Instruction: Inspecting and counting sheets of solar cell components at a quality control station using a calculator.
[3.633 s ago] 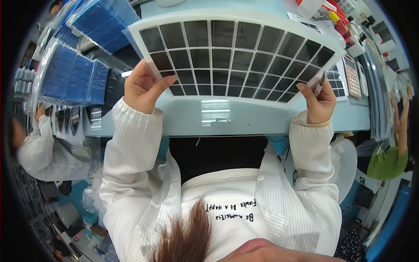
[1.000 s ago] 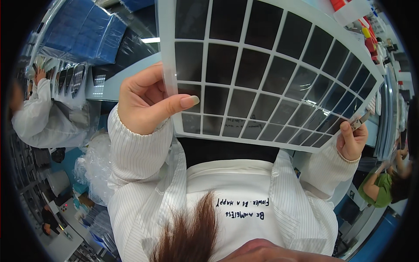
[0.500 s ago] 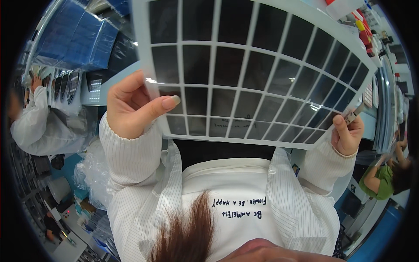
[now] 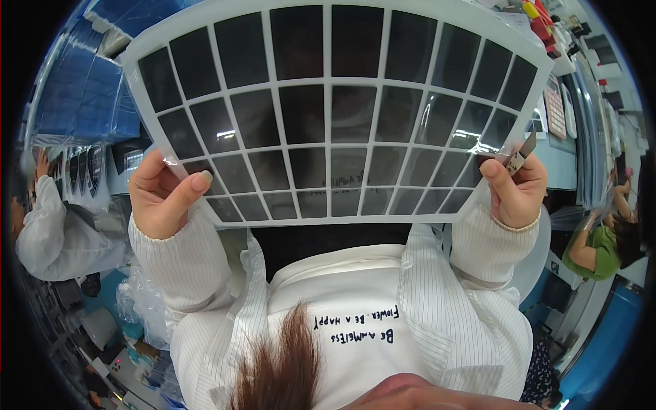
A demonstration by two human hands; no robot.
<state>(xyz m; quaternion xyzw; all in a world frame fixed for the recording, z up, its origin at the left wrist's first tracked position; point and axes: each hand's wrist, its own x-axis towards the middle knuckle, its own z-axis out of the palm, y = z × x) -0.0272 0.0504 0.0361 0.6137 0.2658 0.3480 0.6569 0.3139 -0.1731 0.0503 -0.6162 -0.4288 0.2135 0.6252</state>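
A large glossy sheet with a white border and rows of dark rectangles split by white lines is held up in front of me, reflecting lights and my shirt. My left hand pinches its lower left edge, thumb on the face and fingers behind. At the lower right edge, my right hand grips the sheet in the same way. A small flat grey metal piece, like a blade, also sticks out between that thumb and fingers. The fingers behind the sheet are partly hidden.
Blue plastic-wrapped stacks stand at the far left, close to a co-worker in white. A pink calculator lies to the right beside a stack of sheets. Another person in green sits farther right. Crumpled clear plastic lies by my left elbow.
The sheet has swung from a tilt to nearly level and moved left, with its whole top edge now in view. Both hands have kept their grip and shifted left.
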